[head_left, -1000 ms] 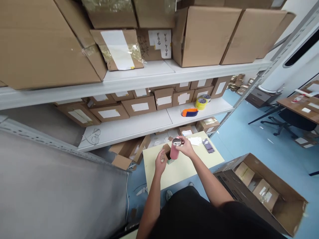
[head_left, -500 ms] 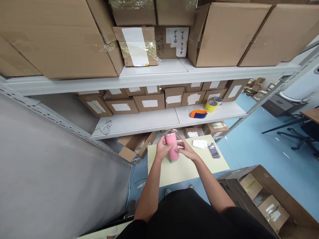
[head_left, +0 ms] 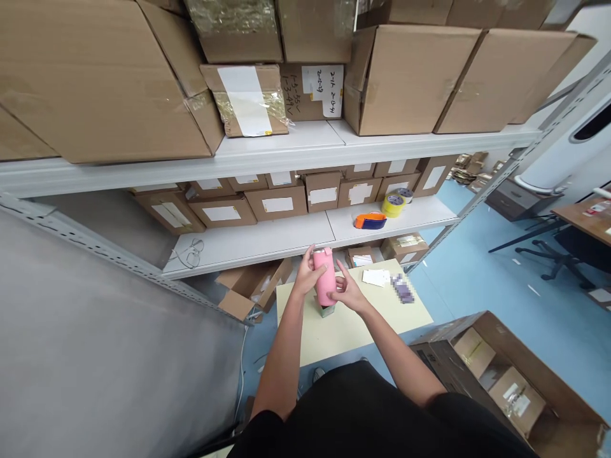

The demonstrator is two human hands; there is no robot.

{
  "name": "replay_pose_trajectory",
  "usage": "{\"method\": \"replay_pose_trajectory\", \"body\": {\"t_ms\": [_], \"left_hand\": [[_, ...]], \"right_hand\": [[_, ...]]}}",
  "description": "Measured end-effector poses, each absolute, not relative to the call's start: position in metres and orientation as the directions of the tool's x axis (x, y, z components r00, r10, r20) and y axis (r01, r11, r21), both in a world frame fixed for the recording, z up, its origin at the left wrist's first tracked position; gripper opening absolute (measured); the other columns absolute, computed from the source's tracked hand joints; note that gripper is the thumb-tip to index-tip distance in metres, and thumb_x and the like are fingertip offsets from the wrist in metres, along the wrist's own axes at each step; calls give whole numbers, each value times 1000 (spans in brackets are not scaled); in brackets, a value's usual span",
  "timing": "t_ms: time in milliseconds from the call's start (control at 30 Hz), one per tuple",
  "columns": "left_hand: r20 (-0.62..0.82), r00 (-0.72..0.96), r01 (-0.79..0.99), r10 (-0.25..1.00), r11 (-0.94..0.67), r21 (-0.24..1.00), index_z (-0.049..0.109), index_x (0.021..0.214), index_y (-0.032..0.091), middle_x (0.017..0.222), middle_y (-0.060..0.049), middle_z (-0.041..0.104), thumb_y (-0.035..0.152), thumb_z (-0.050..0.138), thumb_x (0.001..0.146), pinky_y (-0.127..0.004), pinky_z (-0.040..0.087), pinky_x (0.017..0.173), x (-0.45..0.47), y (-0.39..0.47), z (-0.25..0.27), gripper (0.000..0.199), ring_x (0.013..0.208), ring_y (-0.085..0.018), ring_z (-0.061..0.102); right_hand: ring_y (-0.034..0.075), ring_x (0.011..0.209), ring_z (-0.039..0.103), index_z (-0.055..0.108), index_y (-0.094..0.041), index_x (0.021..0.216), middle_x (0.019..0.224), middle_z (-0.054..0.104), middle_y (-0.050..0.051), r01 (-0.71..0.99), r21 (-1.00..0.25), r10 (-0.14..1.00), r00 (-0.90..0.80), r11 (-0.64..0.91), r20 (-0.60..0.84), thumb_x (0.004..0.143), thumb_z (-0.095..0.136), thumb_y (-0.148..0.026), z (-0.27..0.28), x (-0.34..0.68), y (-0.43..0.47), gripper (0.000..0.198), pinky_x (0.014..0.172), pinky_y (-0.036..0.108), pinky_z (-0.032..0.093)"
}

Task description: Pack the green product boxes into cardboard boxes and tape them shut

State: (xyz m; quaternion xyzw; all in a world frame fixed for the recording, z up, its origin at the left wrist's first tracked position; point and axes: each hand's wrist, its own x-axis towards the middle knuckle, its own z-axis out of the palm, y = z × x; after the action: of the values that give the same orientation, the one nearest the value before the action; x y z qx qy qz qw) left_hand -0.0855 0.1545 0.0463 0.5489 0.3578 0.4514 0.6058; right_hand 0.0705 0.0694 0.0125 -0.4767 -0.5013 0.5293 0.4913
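Note:
Over the pale yellow tabletop [head_left: 312, 340] I hold a pink tumbler [head_left: 325, 280], roughly upright with a slight tilt. A pink tab or strap shows at its top edge, facing me. My left hand [head_left: 307, 275] is wrapped around its left side, with the thumb across the front. On the lower right side, my right hand [head_left: 350, 292] grips with thumb and bent fingers, while its index finger points up and away. Just below the tumbler's base, a small greenish object [head_left: 328, 311] shows on the table, mostly hidden.
White cards [head_left: 375, 277] and a pixelated dark item [head_left: 402, 289] lie on the table's right. The shelf behind holds an orange-and-blue band [head_left: 370, 221], yellow tape [head_left: 393, 205] and labelled cartons [head_left: 277, 202]. An open carton [head_left: 258, 286] is at left, a large one [head_left: 563, 388] at lower right.
The tumbler has turned in my hands: its tab moved from the right side to face me, and its silver top is now mostly hidden. My view has shifted slightly right.

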Motion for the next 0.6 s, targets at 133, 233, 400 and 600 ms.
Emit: {"method": "replay_pose_trajectory", "body": {"t_ms": [133, 233, 400, 600], "left_hand": [[98, 218, -86, 971, -80, 993, 30, 163, 31, 148, -12, 56, 38, 91, 70, -41, 51, 109, -83, 155, 46, 111, 128, -27, 61], [83, 195, -107, 977, -63, 992, 26, 164, 32, 150, -12, 52, 36, 92, 69, -41, 47, 113, -81, 156, 47, 116, 135, -28, 56], [65, 289, -170, 955, -15, 985, 11, 166, 38, 151, -13, 49, 37, 94, 66, -43, 51, 108, -82, 158, 50, 130, 130, -27, 61], [56, 345, -190, 937, 12, 982, 12, 166, 36, 141, -12, 57, 40, 92, 69, -42, 56, 100, -77, 161, 44, 126, 114, -24, 69]], "right_hand": [[22, 99, 65, 17, -34, 165, 105, 65, 1, 80, -997, 994, 106, 5, 13, 63, 88, -35, 16, 73, 69, 125, 87, 39, 57], [24, 107, 65, 15, -35, 165, 112, 65, 3, 47, -999, 1000, 22, -11, -10, 66, 86, -33, 21, 74, 67, 122, 89, 40, 57], [22, 93, 66, 17, -33, 165, 102, 66, 1, 1, -1000, 999, 27, -20, -20, 67, 87, -34, 25, 75, 66, 120, 80, 38, 58], [23, 98, 68, 15, -31, 165, 111, 68, 5, 24, -1000, 1000, -8, -16, -16, 68, 88, -36, 21, 81, 64, 122, 89, 42, 58]]}}
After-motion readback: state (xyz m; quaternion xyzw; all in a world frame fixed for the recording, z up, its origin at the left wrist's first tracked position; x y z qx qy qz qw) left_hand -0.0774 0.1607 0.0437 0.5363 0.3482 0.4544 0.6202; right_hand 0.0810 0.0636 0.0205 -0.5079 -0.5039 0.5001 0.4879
